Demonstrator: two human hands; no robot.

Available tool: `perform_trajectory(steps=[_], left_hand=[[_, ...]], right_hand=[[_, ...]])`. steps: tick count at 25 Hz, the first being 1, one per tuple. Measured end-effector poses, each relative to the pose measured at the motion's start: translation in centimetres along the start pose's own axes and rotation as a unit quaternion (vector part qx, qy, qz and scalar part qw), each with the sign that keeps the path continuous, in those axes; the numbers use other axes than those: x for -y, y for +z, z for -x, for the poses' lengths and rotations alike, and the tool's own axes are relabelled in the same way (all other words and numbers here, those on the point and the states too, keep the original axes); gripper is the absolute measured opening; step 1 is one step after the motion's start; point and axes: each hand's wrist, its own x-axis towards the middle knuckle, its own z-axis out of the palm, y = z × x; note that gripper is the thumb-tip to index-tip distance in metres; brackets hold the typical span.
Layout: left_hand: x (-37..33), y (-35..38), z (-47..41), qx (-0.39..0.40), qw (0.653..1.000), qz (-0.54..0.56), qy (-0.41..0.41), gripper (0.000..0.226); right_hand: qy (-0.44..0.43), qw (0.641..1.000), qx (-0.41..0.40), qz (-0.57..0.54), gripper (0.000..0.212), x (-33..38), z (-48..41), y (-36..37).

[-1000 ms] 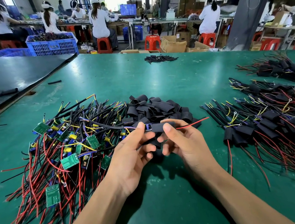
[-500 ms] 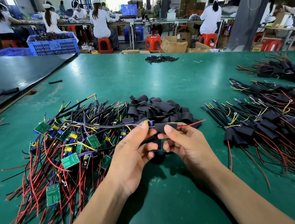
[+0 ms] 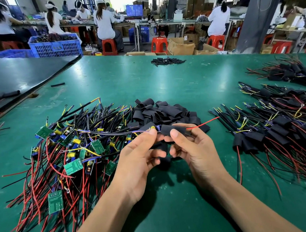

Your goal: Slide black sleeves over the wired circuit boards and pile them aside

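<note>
A black sleeve (image 3: 166, 128) hides most of the circuit board (image 3: 158, 128); sleeved pile (image 3: 284, 135) runs off frame's right edge.

cardboard box (image 3: 181, 48): dark scrawl on the flap — too small to read
blue crate (image 3: 56, 49): faint mark on the wall — blurred
blue bin (image 3: 144, 33): pale print on the side, unreadable
circuit boards (image 3: 55, 201): white printed outlines, no legible characters
readable text: none
</note>
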Motion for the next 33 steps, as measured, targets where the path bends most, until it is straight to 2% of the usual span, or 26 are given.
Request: perform_trajectory(steps=[4, 10, 14, 18, 26, 30, 33], left_hand=[[0.1, 0.0, 0.1, 0.019, 0.999, -0.040, 0.013, 0.033], [-0.2, -0.5, -0.1, 0.039, 0.999, -0.031, -0.005, 0.041], [-0.5, -0.7, -0.1, 0.034, 0.998, -0.057, -0.003, 0.041], [-0.6, -0.9, -0.1, 0.024, 0.993, -0.116, 0.027, 0.026], [-0.8, -0.8, 0.0, 0.028, 0.989, -0.136, 0.050, 0.026], [-0.7, -0.7, 0.0, 0.023, 0.990, -0.131, 0.054, 0.029], [-0.7, -0.7, 0.2, 0.021, 0.983, -0.164, 0.081, 0.023]], right_hand=[[-0.002, 1.000, -0.005, -0.004, 0.021, 0.0, 0.0, -0.1], [0.026, 0.999, 0.027, 0.006, 0.041, 0.1, -0.3, -0.6], [0.039, 0.998, 0.046, 0.011, 0.023, 0.2, -0.6, -0.8], [0.044, 0.996, 0.059, 0.041, 0.029, 0.7, -0.7, -1.1], [0.056, 0.996, 0.070, 0.003, 0.042, 0.7, -0.7, -1.1], [0.066, 0.995, 0.073, 0.006, 0.031, 0.6, -0.6, -0.9], [0.064, 0.996, 0.066, 0.022, 0.033, 0.4, -0.5, -0.7]])
